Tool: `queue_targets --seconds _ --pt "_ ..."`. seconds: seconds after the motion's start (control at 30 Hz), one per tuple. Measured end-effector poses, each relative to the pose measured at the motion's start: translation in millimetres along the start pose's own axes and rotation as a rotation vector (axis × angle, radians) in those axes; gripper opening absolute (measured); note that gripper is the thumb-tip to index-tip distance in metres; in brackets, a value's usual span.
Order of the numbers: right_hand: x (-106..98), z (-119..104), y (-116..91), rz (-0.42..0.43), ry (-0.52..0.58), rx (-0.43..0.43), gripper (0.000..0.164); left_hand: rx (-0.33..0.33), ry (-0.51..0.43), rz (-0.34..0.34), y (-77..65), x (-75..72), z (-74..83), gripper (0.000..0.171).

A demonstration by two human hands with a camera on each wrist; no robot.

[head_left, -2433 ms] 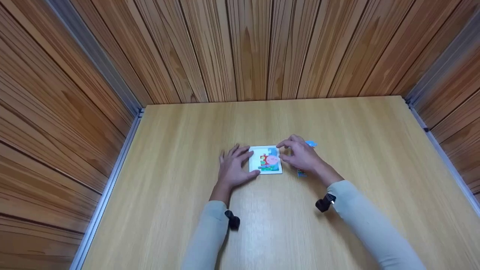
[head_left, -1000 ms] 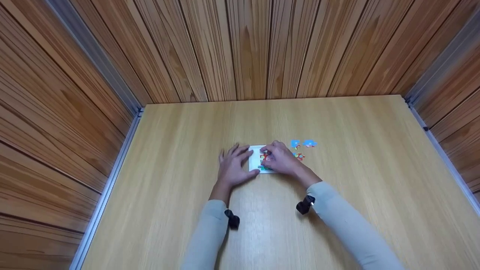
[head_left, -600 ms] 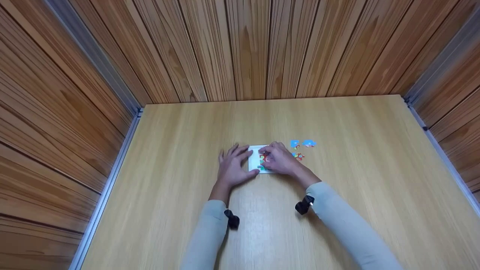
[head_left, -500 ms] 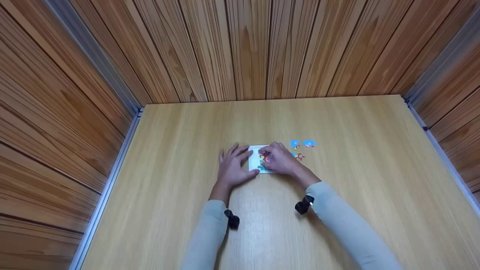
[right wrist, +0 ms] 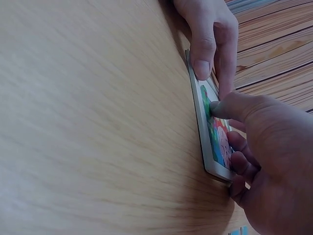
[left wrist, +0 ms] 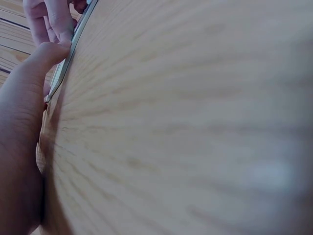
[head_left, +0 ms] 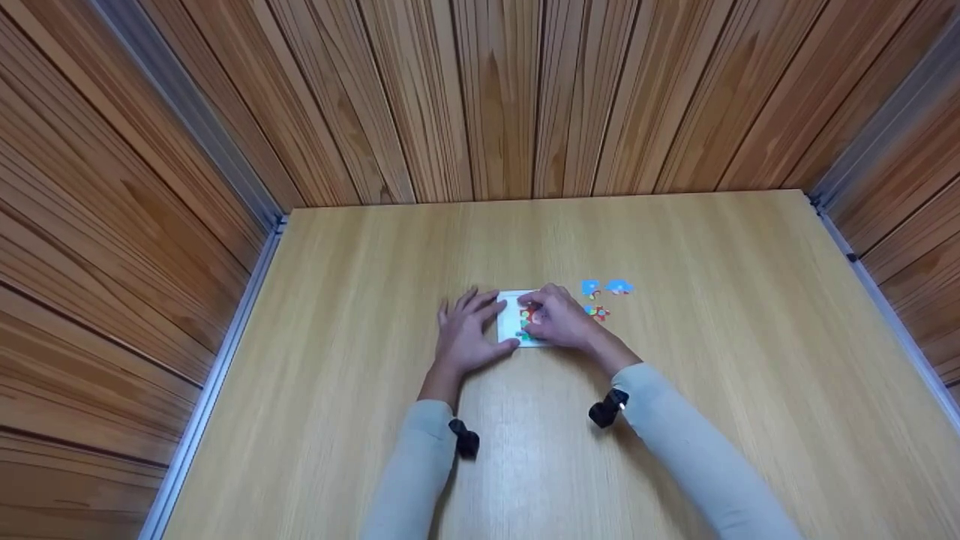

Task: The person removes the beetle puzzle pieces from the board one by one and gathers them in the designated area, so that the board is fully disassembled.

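Observation:
A small white jigsaw puzzle tray (head_left: 508, 317) lies flat on the table, part-filled with red, green and blue pieces. My left hand (head_left: 469, 335) rests along its left side, fingers spread, thumb on the frame near the front corner. In the right wrist view that thumb lies over the tray's frame (right wrist: 200, 128). My right hand (head_left: 559, 316) bends over the tray from the right. Its thumb and index finger close on puzzle pieces (head_left: 527, 314) at the middle. Its other fingers curl over the tray's right part and hide the pieces there.
Loose pieces lie right of the tray: a blue one (head_left: 590, 287), another blue one (head_left: 619, 286) and a red and yellow one (head_left: 598, 313). The wooden table (head_left: 360, 360) is bounded by a plank back wall (head_left: 502, 105) and side walls.
My right hand has moved left from the tray's right edge to over its middle, uncovering loose pieces. During the last second it has barely moved. My left hand has stayed in place.

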State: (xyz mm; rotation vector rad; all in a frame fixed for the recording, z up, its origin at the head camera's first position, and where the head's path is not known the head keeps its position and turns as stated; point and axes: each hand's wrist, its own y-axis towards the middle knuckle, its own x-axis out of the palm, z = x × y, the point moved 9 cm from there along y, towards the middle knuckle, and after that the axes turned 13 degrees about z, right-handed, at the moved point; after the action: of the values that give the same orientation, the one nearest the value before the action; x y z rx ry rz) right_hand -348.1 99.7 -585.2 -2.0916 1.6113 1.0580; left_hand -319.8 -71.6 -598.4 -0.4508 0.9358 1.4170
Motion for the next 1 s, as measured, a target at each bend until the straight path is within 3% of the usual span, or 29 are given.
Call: queue_targets --seconds 0.17,0.4,0.73,1.0 --pt "-4 -12 -2 -0.037 -0.014 0.043 0.055 -0.001 0.003 -0.005 -0.4 -0.2 -0.3 0.081" --pt "-1 -3 2 -0.008 0.002 0.009 0.046 0.002 0.011 -0.012 0.5 -0.9 0.9 0.08" --pt "-4 -12 0 -0.042 -0.03 0.074 0.036 0.003 0.021 -0.011 1.3 -0.9 0.9 0.08" --pt "-6 -11 -2 -0.028 -0.018 0.077 0.036 -0.005 0.016 -0.016 1.4 0.4 -0.5 0.082"
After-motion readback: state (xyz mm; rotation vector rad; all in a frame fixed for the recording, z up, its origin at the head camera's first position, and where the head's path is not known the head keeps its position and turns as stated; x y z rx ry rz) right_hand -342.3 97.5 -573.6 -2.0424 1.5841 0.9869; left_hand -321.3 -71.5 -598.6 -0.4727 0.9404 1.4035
